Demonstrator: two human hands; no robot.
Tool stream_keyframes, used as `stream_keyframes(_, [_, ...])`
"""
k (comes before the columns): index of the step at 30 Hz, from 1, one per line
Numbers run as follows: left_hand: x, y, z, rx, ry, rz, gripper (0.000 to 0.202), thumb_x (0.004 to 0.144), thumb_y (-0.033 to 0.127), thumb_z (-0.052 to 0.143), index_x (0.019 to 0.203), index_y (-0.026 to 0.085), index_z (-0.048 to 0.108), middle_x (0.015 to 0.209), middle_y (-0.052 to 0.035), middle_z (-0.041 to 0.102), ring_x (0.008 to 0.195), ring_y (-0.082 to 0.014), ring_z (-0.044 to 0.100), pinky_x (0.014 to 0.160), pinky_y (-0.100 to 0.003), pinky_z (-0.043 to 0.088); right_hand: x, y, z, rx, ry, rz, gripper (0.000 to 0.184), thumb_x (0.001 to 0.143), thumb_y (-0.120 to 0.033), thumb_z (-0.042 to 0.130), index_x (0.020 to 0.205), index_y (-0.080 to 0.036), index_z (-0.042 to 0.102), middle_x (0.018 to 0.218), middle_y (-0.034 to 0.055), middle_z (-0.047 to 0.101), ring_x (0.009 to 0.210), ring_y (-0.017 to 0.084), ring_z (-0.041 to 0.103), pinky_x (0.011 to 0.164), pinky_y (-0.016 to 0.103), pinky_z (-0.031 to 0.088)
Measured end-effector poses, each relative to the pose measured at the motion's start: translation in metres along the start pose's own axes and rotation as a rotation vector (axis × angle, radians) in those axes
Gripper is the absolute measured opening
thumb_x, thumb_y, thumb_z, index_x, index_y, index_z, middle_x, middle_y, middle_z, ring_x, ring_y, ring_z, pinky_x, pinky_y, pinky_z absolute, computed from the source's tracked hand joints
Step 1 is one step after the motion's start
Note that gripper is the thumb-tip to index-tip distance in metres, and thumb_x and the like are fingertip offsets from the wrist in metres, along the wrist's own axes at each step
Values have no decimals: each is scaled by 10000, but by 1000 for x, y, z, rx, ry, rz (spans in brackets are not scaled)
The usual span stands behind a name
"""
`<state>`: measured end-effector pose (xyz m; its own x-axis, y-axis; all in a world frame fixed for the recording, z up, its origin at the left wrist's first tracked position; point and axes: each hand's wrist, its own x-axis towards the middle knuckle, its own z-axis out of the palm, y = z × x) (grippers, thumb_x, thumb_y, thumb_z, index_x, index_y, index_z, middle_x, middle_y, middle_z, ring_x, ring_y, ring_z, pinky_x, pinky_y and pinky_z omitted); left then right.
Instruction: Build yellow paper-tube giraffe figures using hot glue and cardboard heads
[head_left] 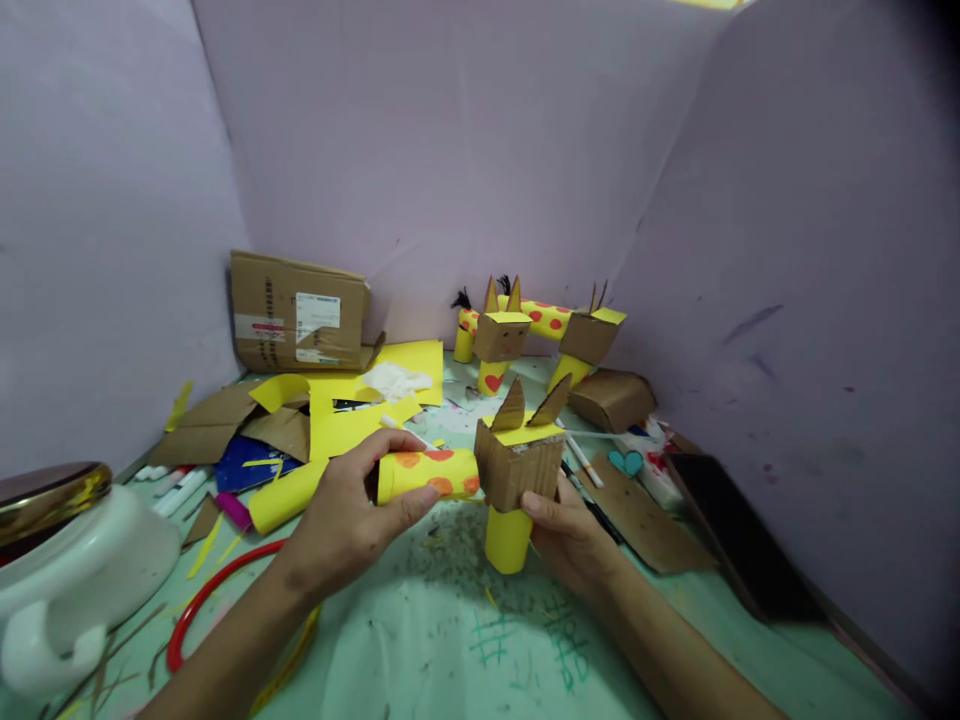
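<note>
My left hand (349, 520) is closed round a yellow paper tube with orange spots (427, 472), held level. My right hand (570, 535) grips a cardboard animal head (517, 462) from below; the head has a yellow top, two brown ears and stands on a short yellow tube (508, 540). The spotted tube's right end meets the side of the cardboard head. Both are held just above the pale green table (450, 640).
A finished yellow spotted cardboard animal (525, 330) stands at the back by the wall. Yellow paper sheets (360, 400), cardboard scraps, a folded carton (296, 312), pens, a plain yellow tube (289, 495), a red ring (210, 590), a white pot (67, 580) and a dark board (735, 530) lie around.
</note>
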<state>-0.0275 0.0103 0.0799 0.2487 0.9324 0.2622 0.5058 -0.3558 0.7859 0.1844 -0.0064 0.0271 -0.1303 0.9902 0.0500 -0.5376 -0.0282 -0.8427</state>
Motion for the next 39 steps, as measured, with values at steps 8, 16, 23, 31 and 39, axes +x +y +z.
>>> stream_keyframes(8, [3, -1, 5, -29, -80, 22, 372, 738, 368, 596, 1071, 206, 563, 1149, -70, 609, 1073, -259, 550, 878, -363, 455, -1, -2, 5, -27, 67, 1, 533, 512, -277, 802, 1005, -203, 616, 926, 57, 692, 817, 228, 618, 719, 325, 466])
stream_keyframes(16, [1, -9, 5, -110, -11, 35, 420, 767, 315, 563, 1167, 201, 507, 1219, -89, 564, 1062, -233, 565, 903, -358, 447, 3, -5, -2, -50, 66, -63, 477, 537, -310, 792, 971, -183, 640, 876, 57, 692, 762, 220, 624, 691, 318, 478])
stream_keyframes(23, [1, -6, 4, -205, 4, -5, 423, 725, 282, 604, 1126, 186, 510, 1152, -95, 604, 953, -211, 615, 842, -337, 486, 4, -3, -5, -50, 39, -46, 477, 534, -321, 789, 961, -174, 636, 871, 70, 694, 773, 239, 624, 690, 337, 469])
stream_keyframes(31, [1, -7, 5, -235, 25, -17, 405, 697, 290, 631, 1082, 193, 549, 1142, -91, 622, 976, -223, 620, 849, -326, 493, 3, -6, -4, 0, 61, -56, 551, 493, -285, 813, 1003, -208, 619, 916, 52, 685, 798, 219, 612, 713, 314, 457])
stream_keyframes(39, [2, -15, 9, -301, 30, -24, 441, 699, 269, 633, 1121, 202, 528, 1190, -98, 590, 1033, -234, 595, 897, -343, 472, 4, -1, -15, -10, 46, -58, 568, 519, -297, 808, 1040, -209, 600, 929, 72, 684, 821, 245, 620, 714, 332, 468])
